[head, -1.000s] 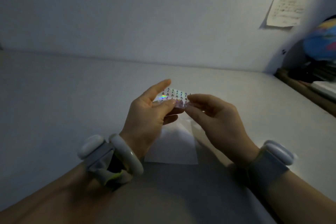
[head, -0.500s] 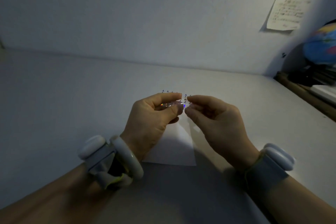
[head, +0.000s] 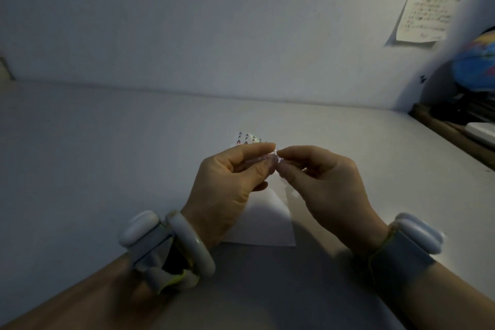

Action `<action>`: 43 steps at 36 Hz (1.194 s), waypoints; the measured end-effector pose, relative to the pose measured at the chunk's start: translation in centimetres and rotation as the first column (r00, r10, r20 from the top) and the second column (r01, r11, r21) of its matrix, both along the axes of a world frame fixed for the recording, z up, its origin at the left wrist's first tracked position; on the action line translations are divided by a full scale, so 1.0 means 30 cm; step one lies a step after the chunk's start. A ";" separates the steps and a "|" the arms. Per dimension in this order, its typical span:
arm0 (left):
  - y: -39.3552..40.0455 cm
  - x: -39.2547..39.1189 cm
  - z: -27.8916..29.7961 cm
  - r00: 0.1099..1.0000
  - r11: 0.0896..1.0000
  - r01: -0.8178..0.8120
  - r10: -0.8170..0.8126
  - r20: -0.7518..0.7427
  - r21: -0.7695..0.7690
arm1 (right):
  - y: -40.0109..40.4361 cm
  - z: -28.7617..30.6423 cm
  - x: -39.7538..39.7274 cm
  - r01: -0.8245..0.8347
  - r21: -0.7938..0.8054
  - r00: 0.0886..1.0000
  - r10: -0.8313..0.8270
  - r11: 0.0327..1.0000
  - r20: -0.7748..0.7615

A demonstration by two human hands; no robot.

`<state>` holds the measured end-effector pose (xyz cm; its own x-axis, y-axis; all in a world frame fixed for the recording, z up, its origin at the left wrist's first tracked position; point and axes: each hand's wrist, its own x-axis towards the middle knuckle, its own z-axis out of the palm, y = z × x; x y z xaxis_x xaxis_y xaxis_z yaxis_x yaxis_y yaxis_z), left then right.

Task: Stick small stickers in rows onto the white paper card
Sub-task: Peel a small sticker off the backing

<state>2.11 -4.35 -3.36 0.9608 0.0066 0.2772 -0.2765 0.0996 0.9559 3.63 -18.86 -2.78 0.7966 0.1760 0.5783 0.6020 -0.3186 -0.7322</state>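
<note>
The left hand [head: 227, 182] pinches the sticker sheet [head: 247, 139] between thumb and forefinger, raised above the surface [head: 107, 155]. The right hand [head: 326, 185] meets it with thumb and forefinger pinched at the sheet's edge (whether on a sticker cannot be told). The white paper card [head: 265, 222] lies flat below both hands.

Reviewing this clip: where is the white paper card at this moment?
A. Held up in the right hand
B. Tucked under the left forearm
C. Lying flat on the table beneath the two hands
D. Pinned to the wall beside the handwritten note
C: the white paper card lies flat on the pale table, while the left hand holds the small shiny sticker sheet above it and the right hand pinches at its edge.
</note>
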 end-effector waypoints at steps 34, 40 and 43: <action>-0.002 0.007 -0.016 0.992 0.989 -0.128 0.127 0.016 0.077 | -0.005 -0.029 0.003 0.171 -0.223 0.944 -0.095 0.960 0.316; 0.000 0.009 -0.017 0.988 0.987 -0.148 0.146 0.049 0.061 | -0.009 -0.033 0.008 0.180 -0.228 0.944 -0.103 0.957 0.312; 0.001 0.010 -0.022 0.985 0.984 -0.164 0.160 0.072 0.063 | -0.009 -0.036 0.012 0.191 -0.244 0.938 -0.103 0.951 0.330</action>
<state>2.40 -4.33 -4.04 0.9279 0.1395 0.3458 -0.3470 -0.0164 0.9377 3.99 -19.13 -3.87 0.6145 0.2539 0.7469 0.7151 -0.5790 -0.3915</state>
